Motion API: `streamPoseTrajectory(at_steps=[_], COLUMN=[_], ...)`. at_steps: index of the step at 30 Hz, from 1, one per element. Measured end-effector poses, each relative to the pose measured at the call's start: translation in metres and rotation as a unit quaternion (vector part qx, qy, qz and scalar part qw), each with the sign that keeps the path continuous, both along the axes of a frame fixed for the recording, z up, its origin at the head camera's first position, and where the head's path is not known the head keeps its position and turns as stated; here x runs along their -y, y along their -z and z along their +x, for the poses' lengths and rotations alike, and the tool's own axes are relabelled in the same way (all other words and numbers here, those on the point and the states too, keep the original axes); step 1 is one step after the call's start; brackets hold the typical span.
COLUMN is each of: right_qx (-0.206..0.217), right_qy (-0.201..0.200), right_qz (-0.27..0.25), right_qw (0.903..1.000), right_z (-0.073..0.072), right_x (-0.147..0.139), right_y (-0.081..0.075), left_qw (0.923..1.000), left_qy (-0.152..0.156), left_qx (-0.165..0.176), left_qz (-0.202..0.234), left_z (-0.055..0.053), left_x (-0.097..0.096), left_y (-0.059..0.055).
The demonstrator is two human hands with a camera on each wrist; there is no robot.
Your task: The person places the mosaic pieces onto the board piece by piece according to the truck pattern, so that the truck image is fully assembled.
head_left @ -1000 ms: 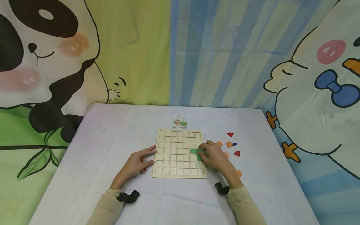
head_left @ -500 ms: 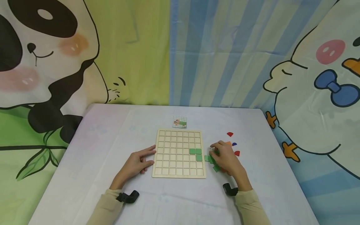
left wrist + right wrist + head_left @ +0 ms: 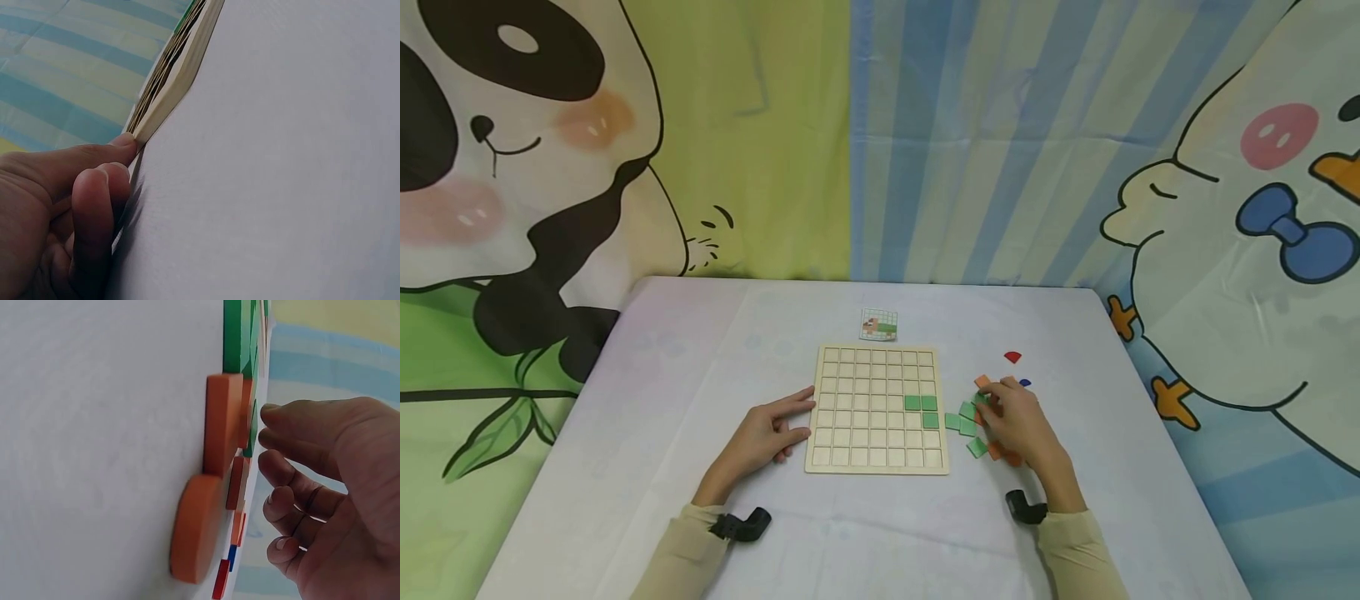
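Observation:
A wooden grid board (image 3: 868,425) lies flat on the white table, with three green square tiles (image 3: 929,403) set in cells at its right side. My left hand (image 3: 767,429) rests at the board's left edge, thumb and fingertips touching it; the left wrist view shows the thumb on the board's rim (image 3: 165,94). Over the loose pieces to the right hovers my right hand (image 3: 1018,417), fingers loosely bent, holding nothing. Beneath and beside it lie green tiles (image 3: 967,427) and orange pieces (image 3: 982,381). In the right wrist view, its fingertips stand apart from an orange square (image 3: 222,422) and an orange disc (image 3: 190,531).
A small picture card (image 3: 878,325) with a grid pattern lies behind the board. A red wedge (image 3: 1012,357) and a blue half-round piece (image 3: 1025,382) lie farther back on the right. Patterned curtains (image 3: 985,142) hang along the table's far edge.
My right hand has left the green tiles on the board and moved right over the loose pieces, uncovering several green tiles. My left hand stays at the board's edge.

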State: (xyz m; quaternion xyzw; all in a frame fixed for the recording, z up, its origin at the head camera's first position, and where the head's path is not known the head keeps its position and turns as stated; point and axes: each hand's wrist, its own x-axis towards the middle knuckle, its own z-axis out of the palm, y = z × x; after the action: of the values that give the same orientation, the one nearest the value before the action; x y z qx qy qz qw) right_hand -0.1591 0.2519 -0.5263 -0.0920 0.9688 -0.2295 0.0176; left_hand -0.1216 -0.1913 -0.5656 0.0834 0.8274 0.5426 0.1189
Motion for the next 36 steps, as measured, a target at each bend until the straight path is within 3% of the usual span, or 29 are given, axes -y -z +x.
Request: streamPoseTrajectory(at_steps=[7,36], right_qx=[-0.015,0.003], right_qy=[0.0,0.018], right_qz=[0.002,0.032], right_qw=[0.9999,0.9993], right_z=[0.0006,-0.0011], right_x=[-0.0064,-0.005], right_y=[0.0025,-0.0005], left_qw=[1.0,1.0], left_qy=[0.001,-0.002], left_qx=[-0.001,0.003], left_qz=[0.001,0.005], left_z=[-0.0002,0.0006], left_x=[0.0003,0.0003], left_y=[-0.0001,0.0001])
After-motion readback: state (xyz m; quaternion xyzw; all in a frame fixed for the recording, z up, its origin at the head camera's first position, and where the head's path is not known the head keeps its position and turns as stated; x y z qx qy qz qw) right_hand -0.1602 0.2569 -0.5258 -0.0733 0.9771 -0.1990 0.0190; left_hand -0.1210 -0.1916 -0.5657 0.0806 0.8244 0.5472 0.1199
